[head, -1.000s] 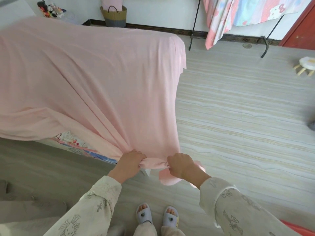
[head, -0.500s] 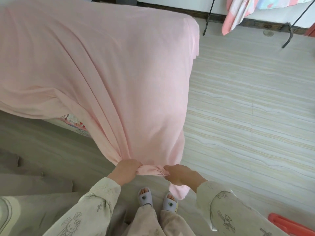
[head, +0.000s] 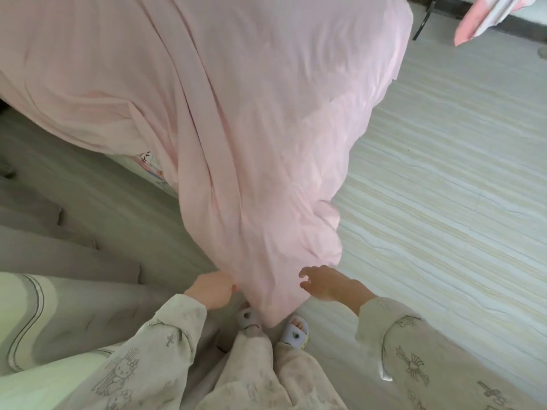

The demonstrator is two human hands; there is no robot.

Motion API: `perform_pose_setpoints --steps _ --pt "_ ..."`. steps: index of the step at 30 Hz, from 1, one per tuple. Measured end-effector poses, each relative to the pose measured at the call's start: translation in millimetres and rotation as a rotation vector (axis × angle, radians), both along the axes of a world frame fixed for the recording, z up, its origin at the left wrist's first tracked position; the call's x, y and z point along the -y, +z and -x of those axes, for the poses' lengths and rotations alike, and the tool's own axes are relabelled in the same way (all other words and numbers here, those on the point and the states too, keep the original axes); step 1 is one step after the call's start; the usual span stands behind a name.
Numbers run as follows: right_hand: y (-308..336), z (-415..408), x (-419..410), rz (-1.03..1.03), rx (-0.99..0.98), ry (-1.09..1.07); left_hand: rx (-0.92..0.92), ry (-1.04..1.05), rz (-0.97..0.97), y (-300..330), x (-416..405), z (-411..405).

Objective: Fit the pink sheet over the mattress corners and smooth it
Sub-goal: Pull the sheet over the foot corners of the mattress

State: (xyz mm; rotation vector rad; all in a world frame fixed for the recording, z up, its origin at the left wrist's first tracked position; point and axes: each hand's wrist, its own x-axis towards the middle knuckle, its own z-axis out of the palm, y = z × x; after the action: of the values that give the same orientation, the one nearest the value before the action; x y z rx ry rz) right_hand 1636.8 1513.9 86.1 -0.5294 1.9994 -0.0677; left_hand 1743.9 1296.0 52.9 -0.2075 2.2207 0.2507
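Pink sheet: drapes over the mattress and falls in long folds off its near corner, narrowing to a hanging point just above the slippers.
Mattress: almost wholly covered; only a patterned strip shows under the sheet's lower left edge.
Left hand: at the left edge of the hanging corner, fingers curled against the cloth and apparently pinching its edge; the grip itself is partly hidden by the fabric.
Right hand: just beside the right edge of the hanging corner, fingers spread and loosely bent, holding nothing, fingertips near the cloth but seemingly not touching.
Slippers: pale, open-toed, on the floor directly below the sheet's tip, between the two sleeves.
Floor: pale striped boards to the right of the bed.
Hanging cloth: patterned pink fabric at the upper right.
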Motion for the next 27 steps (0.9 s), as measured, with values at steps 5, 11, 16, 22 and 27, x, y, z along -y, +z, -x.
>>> perform_pose_setpoints --steps 5,11,16,22,27 --pt "-1.5 19.4 36.3 0.004 0.004 0.050 -0.048 0.161 -0.062 -3.3 42.4 11.5" --pt "-7.6 55.7 114.0 0.025 -0.011 0.072 -0.190 0.460 -0.145 -3.2 120.0 40.7" --pt "-22.3 98.7 226.5 0.053 -0.050 0.037 -0.257 0.662 -0.219 -20.8 223.2 78.4" --pt "-43.7 141.6 364.2 0.126 -0.123 0.003 -0.289 1.053 -0.326 -50.4 342.0 143.6" --pt "-76.3 162.4 429.2 0.149 -0.189 -0.078 -0.226 1.446 -0.545 -77.2 382.7 198.2"
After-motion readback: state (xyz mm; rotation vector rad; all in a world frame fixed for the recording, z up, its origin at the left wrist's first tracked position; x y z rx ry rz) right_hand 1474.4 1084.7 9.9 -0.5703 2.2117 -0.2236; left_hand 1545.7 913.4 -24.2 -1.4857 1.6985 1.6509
